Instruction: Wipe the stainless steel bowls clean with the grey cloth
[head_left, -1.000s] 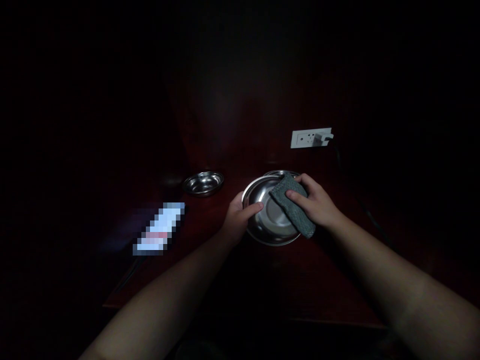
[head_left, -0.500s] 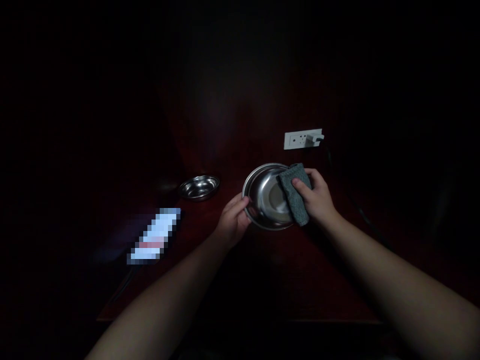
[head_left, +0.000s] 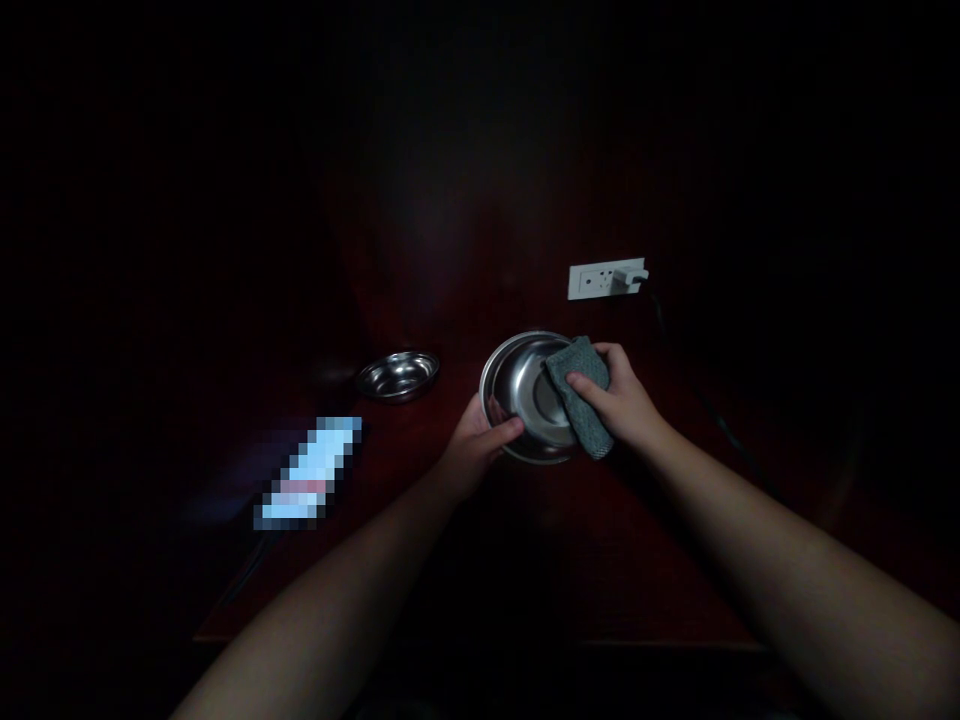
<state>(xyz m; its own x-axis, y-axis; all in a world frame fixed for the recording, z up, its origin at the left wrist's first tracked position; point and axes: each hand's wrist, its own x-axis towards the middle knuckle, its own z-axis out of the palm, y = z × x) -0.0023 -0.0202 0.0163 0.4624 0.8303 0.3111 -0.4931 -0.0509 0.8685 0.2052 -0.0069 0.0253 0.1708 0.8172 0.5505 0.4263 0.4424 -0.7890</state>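
Observation:
A shiny metal bowl [head_left: 521,385] is held up above the dark red table, its inside tilted toward me. My left hand [head_left: 480,440] grips its left rim, thumb over the inner wall and the other fingers behind. In my right hand [head_left: 619,395] is a folded grey-green cloth [head_left: 581,395], pinched over the bowl's right rim with the thumb on top. The cloth covers that side of the rim, and most of the right fingers are hidden behind it. A second metal bowl [head_left: 399,376] rests on the table to the left of the held one.
A phone-like lit screen [head_left: 311,475], blurred out, lies at the left with a cable below it. On the back wall is a white socket [head_left: 606,279] with a plug in it; a dark cord runs down to the right. The table's front edge [head_left: 480,641] shows.
The held bowl and the cloth have shifted slightly left and down. My left thumb has slid from the rim further over the bowl's inside. The second bowl stays put.

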